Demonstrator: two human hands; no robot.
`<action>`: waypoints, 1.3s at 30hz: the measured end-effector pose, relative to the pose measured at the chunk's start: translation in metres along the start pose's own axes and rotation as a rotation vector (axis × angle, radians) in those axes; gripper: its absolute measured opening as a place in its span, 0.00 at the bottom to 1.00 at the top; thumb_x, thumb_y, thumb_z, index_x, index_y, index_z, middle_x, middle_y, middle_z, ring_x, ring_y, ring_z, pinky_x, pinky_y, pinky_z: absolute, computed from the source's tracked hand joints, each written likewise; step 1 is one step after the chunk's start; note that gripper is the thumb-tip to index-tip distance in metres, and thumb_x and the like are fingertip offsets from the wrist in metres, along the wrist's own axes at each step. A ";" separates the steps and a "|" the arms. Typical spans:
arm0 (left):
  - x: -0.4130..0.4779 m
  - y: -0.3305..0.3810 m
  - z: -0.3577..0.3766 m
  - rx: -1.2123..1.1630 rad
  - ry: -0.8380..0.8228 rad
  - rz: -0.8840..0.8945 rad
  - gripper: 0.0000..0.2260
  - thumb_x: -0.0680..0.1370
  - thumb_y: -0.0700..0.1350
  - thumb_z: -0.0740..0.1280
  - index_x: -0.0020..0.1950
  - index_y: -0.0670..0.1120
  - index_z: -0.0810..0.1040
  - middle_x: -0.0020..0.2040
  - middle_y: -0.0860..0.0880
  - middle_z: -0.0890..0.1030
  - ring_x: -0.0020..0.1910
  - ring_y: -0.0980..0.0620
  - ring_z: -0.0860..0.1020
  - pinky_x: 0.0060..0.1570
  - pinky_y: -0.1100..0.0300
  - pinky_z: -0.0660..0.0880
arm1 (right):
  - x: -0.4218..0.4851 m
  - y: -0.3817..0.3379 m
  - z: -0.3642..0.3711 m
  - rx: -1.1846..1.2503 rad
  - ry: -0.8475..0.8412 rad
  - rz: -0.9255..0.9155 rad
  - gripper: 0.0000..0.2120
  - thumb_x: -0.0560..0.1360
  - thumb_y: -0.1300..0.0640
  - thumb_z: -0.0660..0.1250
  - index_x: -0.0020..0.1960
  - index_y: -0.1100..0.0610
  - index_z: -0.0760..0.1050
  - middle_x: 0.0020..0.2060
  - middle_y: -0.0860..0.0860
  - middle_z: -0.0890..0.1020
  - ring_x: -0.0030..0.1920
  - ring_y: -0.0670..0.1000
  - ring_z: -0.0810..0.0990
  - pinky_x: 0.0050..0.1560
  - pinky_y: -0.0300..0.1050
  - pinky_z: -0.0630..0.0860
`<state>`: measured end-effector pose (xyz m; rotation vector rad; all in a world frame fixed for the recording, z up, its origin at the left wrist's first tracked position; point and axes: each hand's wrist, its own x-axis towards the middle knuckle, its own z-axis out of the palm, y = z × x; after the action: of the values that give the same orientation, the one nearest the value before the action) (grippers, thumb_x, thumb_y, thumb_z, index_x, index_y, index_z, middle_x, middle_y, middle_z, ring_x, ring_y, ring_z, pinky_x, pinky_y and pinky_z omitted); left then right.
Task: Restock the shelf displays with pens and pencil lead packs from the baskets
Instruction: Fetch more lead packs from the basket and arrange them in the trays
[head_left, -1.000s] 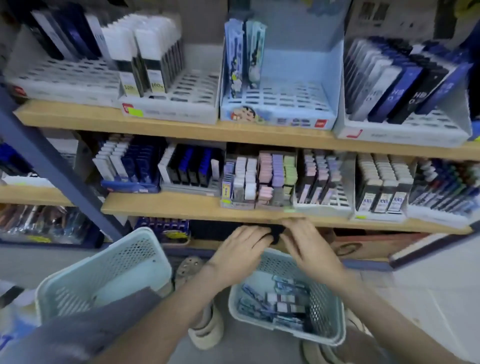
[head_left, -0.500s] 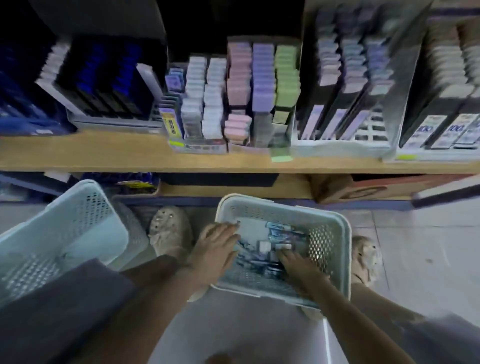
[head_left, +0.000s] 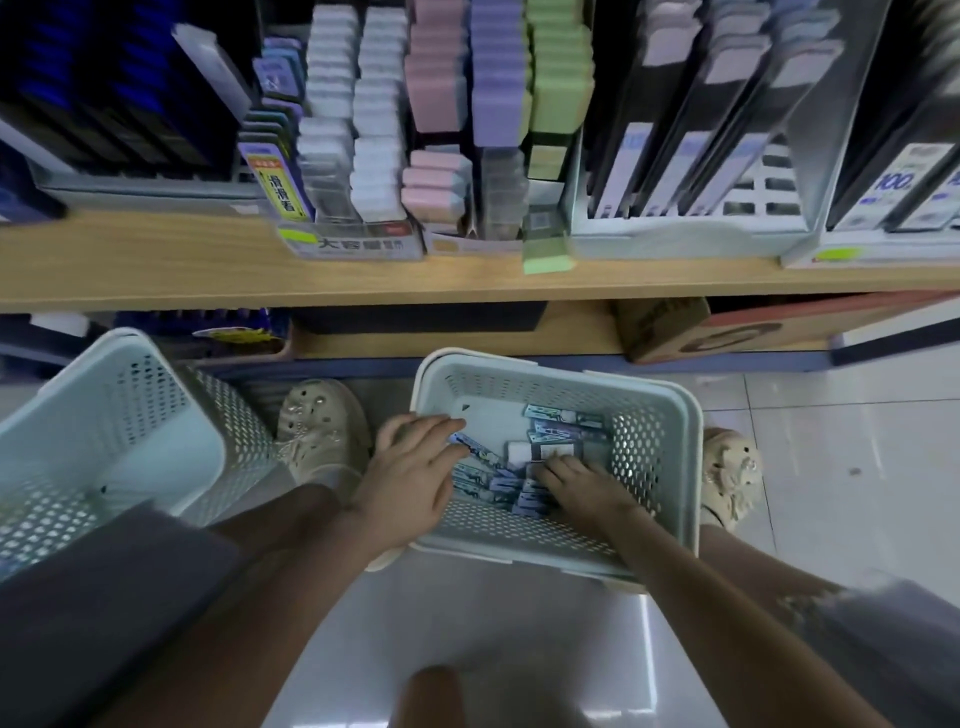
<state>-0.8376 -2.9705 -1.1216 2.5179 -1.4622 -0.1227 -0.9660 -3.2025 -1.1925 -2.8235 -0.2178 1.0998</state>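
From the head camera, looking down, a pale green perforated basket sits on the tiled floor at the centre of the frame, just below the wooden shelf that crosses the upper half. A loose heap of small blue and white lead packs lies on the basket's bottom. The left hand comes in over the basket's left wall, fingers spread and lying flat, the fingertips touching one blue pack at the left edge of the heap; whether it grips that pack cannot be told. The right hand is deeper in the basket at lower centre, fingers curled down into the packs; whether it has closed on any cannot be told either. A second basket of the same colour stands tilted at the left edge of the frame, apart from the first. Tan clogs show on either side of the central basket. On the shelf above, display trays hold rows of pastel packs in pink, purple and green at top centre, with dark slim packs to the upper right.
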 end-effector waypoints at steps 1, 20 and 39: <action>0.000 0.000 0.000 0.000 -0.001 0.001 0.13 0.71 0.45 0.62 0.52 0.48 0.82 0.62 0.48 0.79 0.61 0.49 0.73 0.63 0.50 0.60 | -0.001 0.000 -0.001 -0.032 0.007 0.004 0.30 0.79 0.52 0.58 0.77 0.54 0.49 0.74 0.53 0.58 0.73 0.54 0.57 0.66 0.51 0.62; -0.002 -0.001 -0.004 -0.011 -0.027 0.022 0.12 0.71 0.43 0.63 0.51 0.48 0.82 0.64 0.48 0.78 0.65 0.49 0.70 0.66 0.49 0.58 | 0.003 -0.003 -0.004 -0.130 0.049 0.058 0.32 0.79 0.51 0.60 0.76 0.63 0.51 0.72 0.58 0.65 0.70 0.56 0.66 0.64 0.51 0.68; -0.001 -0.001 -0.007 -0.011 -0.065 0.034 0.13 0.71 0.45 0.61 0.50 0.48 0.82 0.64 0.48 0.78 0.66 0.49 0.70 0.66 0.48 0.58 | 0.010 -0.009 -0.010 -0.267 0.075 0.043 0.28 0.79 0.63 0.56 0.75 0.65 0.47 0.72 0.61 0.60 0.70 0.60 0.61 0.68 0.55 0.61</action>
<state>-0.8361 -2.9682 -1.1150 2.5016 -1.5236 -0.2080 -0.9530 -3.1921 -1.1901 -3.1113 -0.3220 1.0413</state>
